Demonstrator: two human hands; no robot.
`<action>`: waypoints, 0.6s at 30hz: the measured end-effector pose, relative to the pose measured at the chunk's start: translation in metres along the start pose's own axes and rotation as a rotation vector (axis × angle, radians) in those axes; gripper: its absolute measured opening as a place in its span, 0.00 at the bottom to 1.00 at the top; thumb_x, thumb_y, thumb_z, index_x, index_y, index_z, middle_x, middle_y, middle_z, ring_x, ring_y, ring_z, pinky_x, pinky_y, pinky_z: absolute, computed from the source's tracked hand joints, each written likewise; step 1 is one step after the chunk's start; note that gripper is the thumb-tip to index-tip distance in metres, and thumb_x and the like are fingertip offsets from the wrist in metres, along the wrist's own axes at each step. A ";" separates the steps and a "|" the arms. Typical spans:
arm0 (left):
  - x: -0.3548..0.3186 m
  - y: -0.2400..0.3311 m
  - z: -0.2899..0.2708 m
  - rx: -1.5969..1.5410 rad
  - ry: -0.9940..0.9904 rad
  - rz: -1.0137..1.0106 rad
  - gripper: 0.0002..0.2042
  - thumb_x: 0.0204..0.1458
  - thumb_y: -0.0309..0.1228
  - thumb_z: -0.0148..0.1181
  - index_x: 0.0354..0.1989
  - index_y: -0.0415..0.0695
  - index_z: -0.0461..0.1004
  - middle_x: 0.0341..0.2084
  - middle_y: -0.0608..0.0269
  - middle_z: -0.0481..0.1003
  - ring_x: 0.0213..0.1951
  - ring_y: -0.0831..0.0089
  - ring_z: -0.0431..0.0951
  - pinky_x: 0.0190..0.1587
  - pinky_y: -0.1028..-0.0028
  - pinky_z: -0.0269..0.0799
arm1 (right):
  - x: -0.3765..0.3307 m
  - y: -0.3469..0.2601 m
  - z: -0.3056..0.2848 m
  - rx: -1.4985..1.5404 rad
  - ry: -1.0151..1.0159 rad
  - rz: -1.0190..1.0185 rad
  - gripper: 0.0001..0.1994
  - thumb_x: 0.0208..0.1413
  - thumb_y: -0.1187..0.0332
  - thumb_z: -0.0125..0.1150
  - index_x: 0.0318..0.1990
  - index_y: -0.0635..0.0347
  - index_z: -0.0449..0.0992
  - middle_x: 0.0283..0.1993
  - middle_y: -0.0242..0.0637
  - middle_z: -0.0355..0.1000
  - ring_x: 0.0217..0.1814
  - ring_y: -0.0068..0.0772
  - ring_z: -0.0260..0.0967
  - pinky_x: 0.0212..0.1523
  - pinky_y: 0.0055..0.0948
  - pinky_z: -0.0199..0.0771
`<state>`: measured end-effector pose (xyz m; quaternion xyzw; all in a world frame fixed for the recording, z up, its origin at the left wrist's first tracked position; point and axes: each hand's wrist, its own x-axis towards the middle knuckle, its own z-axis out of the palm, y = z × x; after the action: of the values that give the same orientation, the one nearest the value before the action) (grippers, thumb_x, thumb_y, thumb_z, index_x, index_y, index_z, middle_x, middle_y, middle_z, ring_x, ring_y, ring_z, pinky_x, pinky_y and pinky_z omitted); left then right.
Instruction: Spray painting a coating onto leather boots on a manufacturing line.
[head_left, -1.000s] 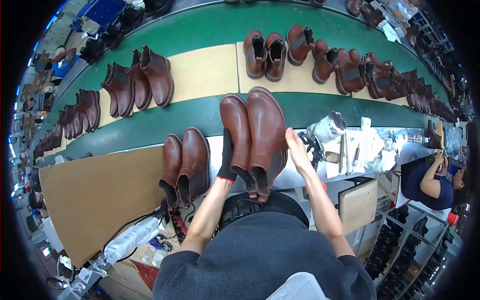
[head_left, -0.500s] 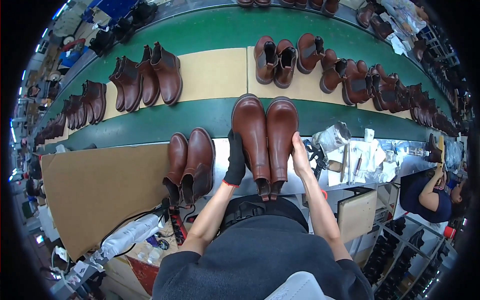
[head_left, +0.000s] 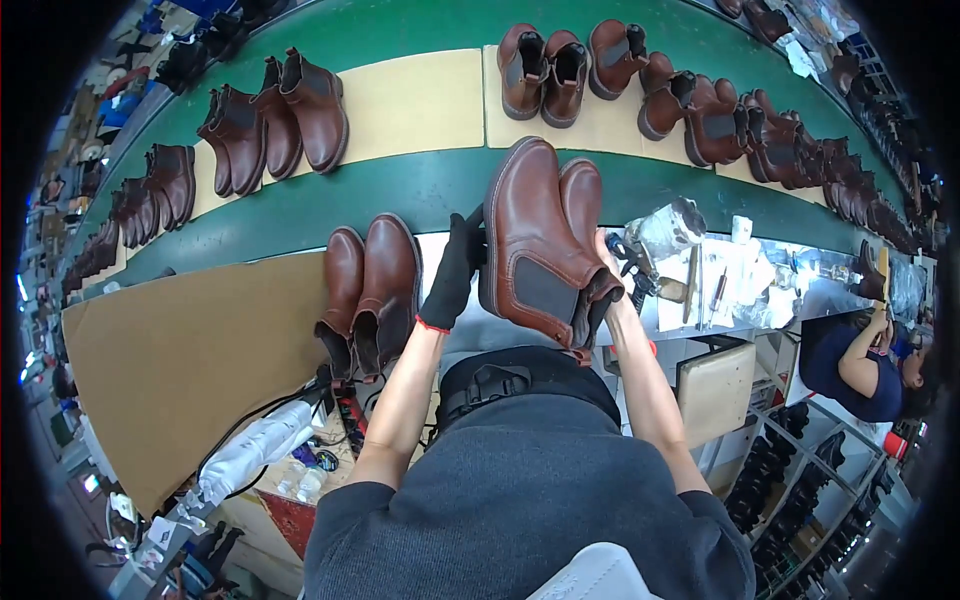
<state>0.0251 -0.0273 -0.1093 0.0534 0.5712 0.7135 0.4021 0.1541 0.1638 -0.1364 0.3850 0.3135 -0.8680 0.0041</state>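
A pair of brown leather ankle boots is held up in front of my torso, toes pointing away. The left boot (head_left: 525,215) is turned so its side, with a dark elastic panel, faces up. It partly covers the right boot (head_left: 581,196). My left hand (head_left: 458,272), in a black glove, is closed on the sole edge of the left boot. My bare right hand (head_left: 607,262) grips the right boot from its outer side, its fingers mostly hidden behind the leather. Beside my left forearm stands another brown pair, with a nearer boot (head_left: 389,270) and an outer boot (head_left: 343,283).
Rows of brown boots (head_left: 314,110) stand on cardboard sheets (head_left: 412,108) along a green surface (head_left: 430,185). A large cardboard panel (head_left: 190,360) lies at left. To the right are a plastic-wrapped can (head_left: 664,232), tools, papers and a co-worker (head_left: 853,370).
The held boots have tilted from side by side, and the left one has rolled to show its side panel. Both hands still grip them. The whole view has shifted slightly.
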 end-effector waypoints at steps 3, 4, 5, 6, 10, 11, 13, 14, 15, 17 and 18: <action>-0.004 -0.008 -0.005 -0.006 0.013 -0.019 0.31 0.62 0.56 0.27 0.65 0.47 0.56 0.29 0.70 0.68 0.28 0.81 0.60 0.32 0.79 0.56 | 0.011 0.009 -0.017 0.042 -0.095 0.006 0.37 0.55 0.37 0.45 0.62 0.58 0.60 0.59 0.35 0.65 0.58 0.33 0.63 0.59 0.32 0.62; -0.003 -0.012 -0.005 0.003 0.001 -0.032 0.31 0.62 0.56 0.27 0.65 0.48 0.56 0.30 0.69 0.69 0.29 0.81 0.61 0.33 0.78 0.58 | 0.029 0.018 -0.041 0.113 -0.101 0.011 0.33 0.58 0.41 0.46 0.59 0.59 0.63 0.56 0.35 0.67 0.56 0.32 0.64 0.58 0.30 0.63; -0.004 -0.010 -0.001 0.005 -0.004 -0.039 0.31 0.62 0.56 0.27 0.65 0.48 0.56 0.30 0.69 0.69 0.29 0.81 0.61 0.33 0.78 0.58 | 0.038 0.024 -0.055 0.183 -0.108 0.022 0.29 0.60 0.44 0.46 0.57 0.60 0.65 0.53 0.34 0.70 0.54 0.30 0.66 0.57 0.29 0.64; -0.011 -0.008 -0.001 -0.036 0.013 -0.043 0.31 0.62 0.56 0.27 0.65 0.48 0.56 0.32 0.67 0.70 0.30 0.79 0.63 0.35 0.76 0.60 | 0.018 0.022 -0.023 0.173 -0.170 0.045 0.33 0.56 0.39 0.46 0.57 0.58 0.65 0.52 0.34 0.69 0.52 0.31 0.67 0.54 0.29 0.66; -0.006 0.005 0.015 -0.155 -0.060 -0.162 0.32 0.62 0.56 0.29 0.65 0.46 0.54 0.40 0.61 0.73 0.36 0.76 0.69 0.40 0.73 0.64 | 0.053 0.043 -0.090 0.743 -1.051 0.125 0.23 0.60 0.46 0.49 0.50 0.55 0.70 0.43 0.30 0.71 0.41 0.25 0.70 0.43 0.23 0.72; -0.006 0.003 0.007 -0.154 -0.040 -0.162 0.32 0.62 0.56 0.29 0.65 0.46 0.54 0.40 0.61 0.73 0.36 0.76 0.69 0.40 0.73 0.64 | 0.048 0.046 -0.077 0.750 -1.056 0.145 0.23 0.60 0.46 0.49 0.50 0.55 0.70 0.43 0.30 0.71 0.41 0.25 0.70 0.43 0.23 0.72; -0.007 0.005 -0.004 -0.044 -0.133 -0.338 0.30 0.62 0.54 0.35 0.66 0.46 0.52 0.52 0.57 0.69 0.52 0.70 0.68 0.51 0.70 0.65 | 0.018 0.036 -0.033 0.197 -0.400 -0.666 0.11 0.59 0.64 0.55 0.47 0.56 0.70 0.44 0.36 0.69 0.47 0.28 0.66 0.49 0.27 0.66; -0.006 0.003 0.000 -0.043 -0.132 -0.335 0.30 0.62 0.54 0.35 0.66 0.46 0.52 0.52 0.57 0.69 0.52 0.70 0.68 0.51 0.70 0.65 | 0.024 0.036 -0.046 0.197 -0.404 -0.666 0.11 0.59 0.64 0.55 0.47 0.56 0.70 0.44 0.36 0.69 0.47 0.28 0.66 0.49 0.27 0.66; -0.001 -0.003 0.012 -0.108 -0.056 -0.235 0.30 0.61 0.53 0.37 0.66 0.46 0.52 0.53 0.57 0.68 0.52 0.70 0.68 0.52 0.70 0.66 | 0.033 0.034 -0.071 -0.080 -0.249 -0.676 0.15 0.62 0.63 0.46 0.53 0.57 0.66 0.52 0.37 0.64 0.54 0.30 0.61 0.56 0.29 0.60; 0.006 -0.015 0.018 -0.167 0.027 -0.127 0.30 0.61 0.52 0.40 0.65 0.45 0.53 0.54 0.57 0.67 0.53 0.70 0.68 0.54 0.70 0.66 | 0.039 0.032 -0.079 -0.346 -0.099 -0.675 0.18 0.66 0.61 0.38 0.59 0.58 0.62 0.60 0.39 0.59 0.62 0.31 0.56 0.62 0.30 0.54; 0.009 -0.023 0.012 -0.364 0.000 -0.194 0.29 0.59 0.50 0.45 0.64 0.45 0.56 0.54 0.58 0.68 0.54 0.69 0.68 0.57 0.69 0.64 | 0.036 0.030 -0.071 -0.236 -0.100 -0.573 0.19 0.66 0.60 0.40 0.59 0.60 0.62 0.59 0.41 0.61 0.59 0.33 0.58 0.59 0.31 0.57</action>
<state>0.0370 -0.0120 -0.1286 -0.0754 0.4353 0.7629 0.4721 0.1836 0.1871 -0.2127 0.2347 0.5073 -0.8093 -0.1804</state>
